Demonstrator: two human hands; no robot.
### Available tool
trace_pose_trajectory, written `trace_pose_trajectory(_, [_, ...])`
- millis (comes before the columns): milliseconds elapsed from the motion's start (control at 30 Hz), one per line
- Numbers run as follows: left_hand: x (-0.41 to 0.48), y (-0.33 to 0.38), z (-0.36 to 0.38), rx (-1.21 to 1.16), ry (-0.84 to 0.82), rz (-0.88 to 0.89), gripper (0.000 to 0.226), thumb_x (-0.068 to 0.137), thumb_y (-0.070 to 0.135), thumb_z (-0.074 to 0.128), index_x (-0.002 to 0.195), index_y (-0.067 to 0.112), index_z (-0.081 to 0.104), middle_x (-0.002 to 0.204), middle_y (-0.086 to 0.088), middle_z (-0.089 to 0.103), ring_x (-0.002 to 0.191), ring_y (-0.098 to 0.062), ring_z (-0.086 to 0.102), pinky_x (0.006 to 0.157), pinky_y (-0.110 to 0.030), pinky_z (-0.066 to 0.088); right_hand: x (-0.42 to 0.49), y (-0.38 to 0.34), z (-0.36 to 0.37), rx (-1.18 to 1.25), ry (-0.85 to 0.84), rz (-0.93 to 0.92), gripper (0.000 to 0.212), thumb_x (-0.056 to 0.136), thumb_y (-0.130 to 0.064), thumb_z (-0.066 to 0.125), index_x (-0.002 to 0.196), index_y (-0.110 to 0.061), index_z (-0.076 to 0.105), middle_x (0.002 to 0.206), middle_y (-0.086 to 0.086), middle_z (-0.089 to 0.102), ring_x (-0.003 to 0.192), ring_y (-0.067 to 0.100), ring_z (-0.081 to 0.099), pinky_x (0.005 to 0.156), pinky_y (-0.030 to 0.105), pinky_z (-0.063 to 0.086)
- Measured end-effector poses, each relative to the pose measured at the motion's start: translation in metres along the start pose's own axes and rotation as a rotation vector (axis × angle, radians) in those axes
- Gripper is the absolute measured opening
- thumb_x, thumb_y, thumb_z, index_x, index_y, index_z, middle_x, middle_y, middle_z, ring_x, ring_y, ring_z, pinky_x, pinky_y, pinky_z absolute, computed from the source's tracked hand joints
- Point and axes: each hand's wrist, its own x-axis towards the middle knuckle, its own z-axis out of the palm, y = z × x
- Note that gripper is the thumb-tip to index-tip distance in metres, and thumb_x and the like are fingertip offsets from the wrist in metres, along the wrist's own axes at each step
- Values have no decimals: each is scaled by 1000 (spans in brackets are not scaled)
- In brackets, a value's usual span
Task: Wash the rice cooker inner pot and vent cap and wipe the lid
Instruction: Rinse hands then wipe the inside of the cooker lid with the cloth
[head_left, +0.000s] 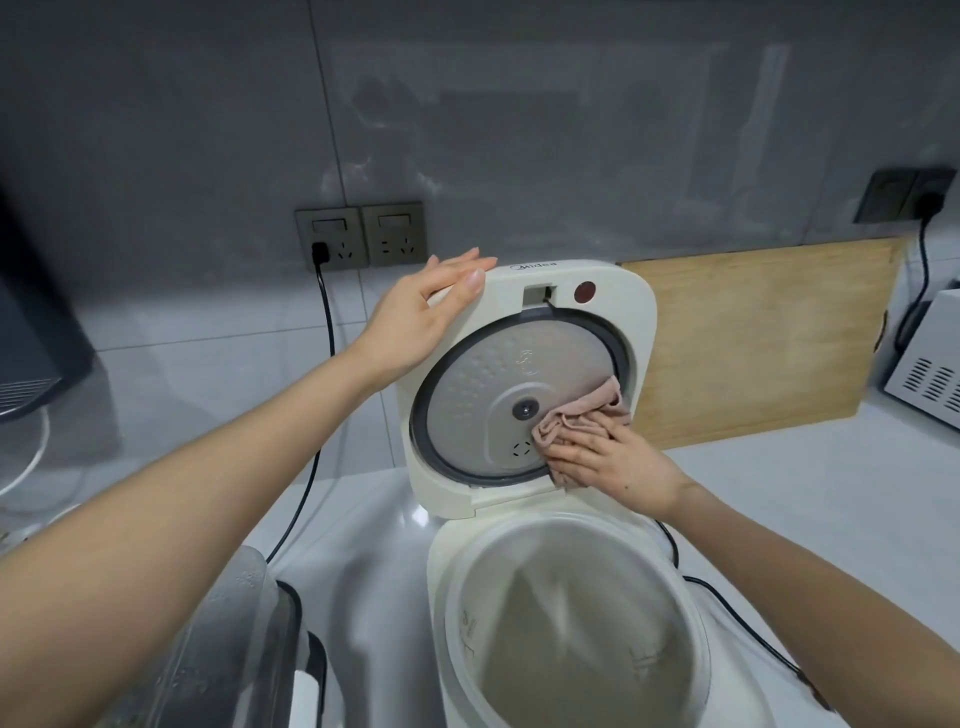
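A grey tiled wall (519, 130) backs the white tabletop (810, 499). Toward 11 o'clock sit twin wall sockets (361, 236), with a black cord (328, 332) plugged into the left one. At 3 o'clock a wooden cutting board (753, 343) leans against the wall, a white vented appliance (930, 369) just beside it. A dark appliance (36, 312) stands at 9 o'clock, a clear container (208, 649) at 7.

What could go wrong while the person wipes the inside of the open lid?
1. The right hand presses the cloth against the lid; if the left hand loses its grip on the corner, the lid may swing.
2. Drips may fall into the inner pot open below.
3. A plug sits in the wall socket; if it is the cooker's, moisture is dangerous.
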Motion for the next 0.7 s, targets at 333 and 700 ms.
trace_pose_trajectory(333, [-2,1,2,-9,18,-23,33,98,31,43,127,22,56,127,21,42,118,25,25,115,-18,8,7,-73,3,365,89,437,38,78,-17,42,106,-10,66,109,10,67,114,27,51,106,41,27])
trace_pose_trajectory(700, [0,-6,2,5,48,-35,34,96,41,44,125,30,58,142,10,44,141,-5,22,119,-29,10,75,-124,-28,880,201,600,40,63,6,57,99,-13,61,91,3,64,89,21,51,87,28,29])
